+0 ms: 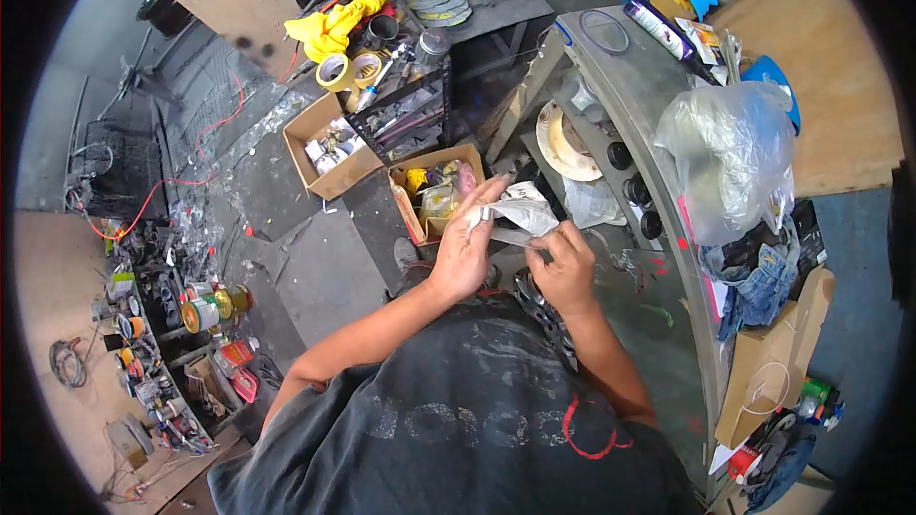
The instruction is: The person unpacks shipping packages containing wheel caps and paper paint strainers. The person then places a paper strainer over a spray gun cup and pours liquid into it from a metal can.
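A crumpled white sheet (527,212) with some dark print is stretched between my two hands, in front of my chest. I cannot tell if it is paper or plastic. My left hand (462,253) has its fingers pointing up and away, with the sheet caught at the thumb side. On the other side, my right hand (565,272) pinches the lower right edge of the sheet between thumb and fingers. Just beyond my left hand stands an open cardboard box (410,205) with yellow and pink items in it.
A second cardboard box (367,167) stands farther left. Tape rolls (333,71) and a yellow cloth (336,27) lie beyond it. At right, a long grey table (625,62) bears a clear plastic bag (720,157) and jeans (763,272). Cans (202,313) stand at left.
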